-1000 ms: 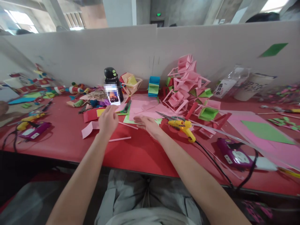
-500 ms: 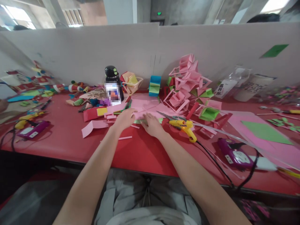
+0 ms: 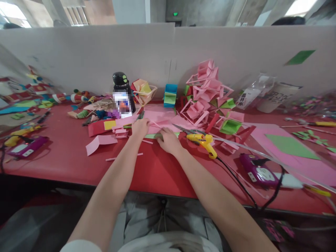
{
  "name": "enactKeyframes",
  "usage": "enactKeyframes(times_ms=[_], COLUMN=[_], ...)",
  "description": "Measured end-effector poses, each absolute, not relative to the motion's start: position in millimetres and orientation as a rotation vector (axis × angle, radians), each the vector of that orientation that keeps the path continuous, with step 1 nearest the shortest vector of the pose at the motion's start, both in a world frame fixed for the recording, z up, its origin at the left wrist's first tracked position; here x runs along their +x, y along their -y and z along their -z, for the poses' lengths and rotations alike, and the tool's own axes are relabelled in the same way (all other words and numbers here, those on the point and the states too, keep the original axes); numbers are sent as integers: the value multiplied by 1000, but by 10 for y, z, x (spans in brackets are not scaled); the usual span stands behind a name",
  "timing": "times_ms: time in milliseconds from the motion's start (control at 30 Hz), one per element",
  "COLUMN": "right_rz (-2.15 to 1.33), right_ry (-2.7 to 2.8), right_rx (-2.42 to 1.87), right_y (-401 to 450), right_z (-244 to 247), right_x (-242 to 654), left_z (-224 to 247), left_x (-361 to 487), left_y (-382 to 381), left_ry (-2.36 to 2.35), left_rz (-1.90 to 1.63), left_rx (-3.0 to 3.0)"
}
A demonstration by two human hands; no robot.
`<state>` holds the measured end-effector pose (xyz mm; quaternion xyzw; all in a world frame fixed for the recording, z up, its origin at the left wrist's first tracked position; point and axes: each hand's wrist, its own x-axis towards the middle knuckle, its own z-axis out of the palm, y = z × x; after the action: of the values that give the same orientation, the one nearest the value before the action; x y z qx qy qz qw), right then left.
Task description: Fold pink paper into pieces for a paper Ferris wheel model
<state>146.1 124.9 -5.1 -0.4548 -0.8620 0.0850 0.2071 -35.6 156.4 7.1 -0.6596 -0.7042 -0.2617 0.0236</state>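
Over the pink paper (image 3: 160, 113) in the middle of the table, my left hand (image 3: 141, 128) has its fingers closed on one end of a thin pink strip (image 3: 156, 124). My right hand (image 3: 168, 139) rests palm down with bent, parted fingers at the near edge of the pink paper, over a light green strip (image 3: 151, 135). It holds nothing that I can see. Grey scissors (image 3: 183, 129) lie just right of my right hand, beside a yellow glue gun (image 3: 202, 140).
A black bottle (image 3: 123, 92) and a blue-green paper piece (image 3: 170, 95) stand at the back. Pink folded paper shapes (image 3: 206, 89) are piled behind the glue gun. A purple power box (image 3: 259, 169) with a cable lies at the right, another (image 3: 29, 146) at the left.
My left hand has lifted slightly and now has a thin pink strip at its fingertips. My right hand remains by the green strip. The view has shifted a little to the right.
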Motion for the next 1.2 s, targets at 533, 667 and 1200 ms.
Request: enactKeyframes(times_ms=[533, 667, 1200], right_rz=[-564, -690, -298], right_ry=[2421, 2322, 2328], right_rx=[-867, -764, -1373], right_y=[-1103, -1096, -1824], right_z=[37, 4, -80], right_x=[1388, 1383, 844], left_z=[-178, -173, -22], left_x=[-802, -733, -566], left_y=[-1318, -1286, -1416], left_ry=[1918, 1883, 2008], left_rz=[1649, 1508, 1474], left_rx=[-1658, -1713, -1893])
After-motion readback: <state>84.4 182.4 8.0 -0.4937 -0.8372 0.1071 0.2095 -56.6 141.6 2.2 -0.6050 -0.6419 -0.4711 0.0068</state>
